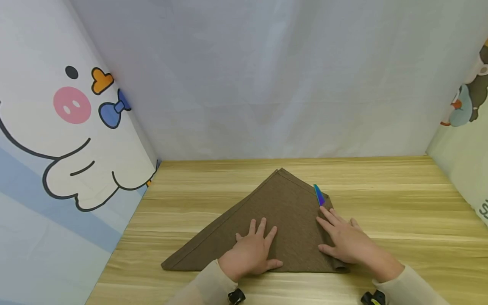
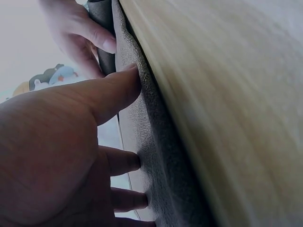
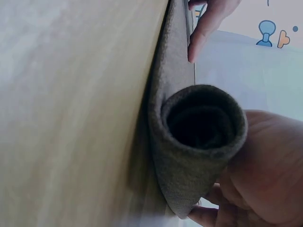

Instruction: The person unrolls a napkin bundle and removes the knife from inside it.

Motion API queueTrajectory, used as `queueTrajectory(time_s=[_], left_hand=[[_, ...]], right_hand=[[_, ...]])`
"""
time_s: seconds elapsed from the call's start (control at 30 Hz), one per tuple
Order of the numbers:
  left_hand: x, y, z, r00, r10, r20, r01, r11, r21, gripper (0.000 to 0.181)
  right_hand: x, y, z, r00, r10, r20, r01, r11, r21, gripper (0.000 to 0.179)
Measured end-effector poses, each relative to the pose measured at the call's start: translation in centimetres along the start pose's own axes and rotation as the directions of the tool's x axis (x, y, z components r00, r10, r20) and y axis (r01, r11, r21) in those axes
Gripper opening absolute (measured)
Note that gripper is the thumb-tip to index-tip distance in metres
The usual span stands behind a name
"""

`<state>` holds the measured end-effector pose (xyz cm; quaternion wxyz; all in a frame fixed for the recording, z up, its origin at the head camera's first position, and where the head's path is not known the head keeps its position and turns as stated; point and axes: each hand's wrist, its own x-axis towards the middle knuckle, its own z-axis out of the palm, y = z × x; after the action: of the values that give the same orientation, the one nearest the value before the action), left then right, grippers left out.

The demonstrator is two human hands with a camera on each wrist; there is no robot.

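Note:
A brown cloth (image 1: pixel 289 212), folded into a broad triangle, lies on the wooden table. Its right end is rolled into a tube (image 3: pixel 203 156), whose hollow end faces the right wrist camera. Out of the upper end of that roll sticks a pointed, shiny blue-purple piece (image 1: pixel 318 195); the rest of it is hidden. My left hand (image 1: pixel 249 252) rests on the middle of the cloth with fingers spread, its thumb near the front edge. Over the roll lies my right hand (image 1: pixel 345 239), fingers stretched toward the blue-purple piece and thumb on the cloth.
The wooden table (image 1: pixel 411 203) extends around the cloth. A pale curtain (image 1: pixel 267 84) stands along its back edge. To the left is a panel with a cartoon bird (image 1: pixel 72 106), and a printed panel (image 1: pixel 472 161) stands on the right.

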<state>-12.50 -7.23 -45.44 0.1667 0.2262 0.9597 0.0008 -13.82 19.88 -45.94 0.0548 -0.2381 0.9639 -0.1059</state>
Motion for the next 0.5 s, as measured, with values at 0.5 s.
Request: queueTrajectory(time_s=[0.5], left_hand=[[-0.10,-0.41,0.39,1.000,-0.009,0.004,0.009,1.000,0.018,0.089]], right_hand=[[-0.68,0.88,-0.16,1.000,0.023,0.004,-0.024,1.000,0.019,0.075]])
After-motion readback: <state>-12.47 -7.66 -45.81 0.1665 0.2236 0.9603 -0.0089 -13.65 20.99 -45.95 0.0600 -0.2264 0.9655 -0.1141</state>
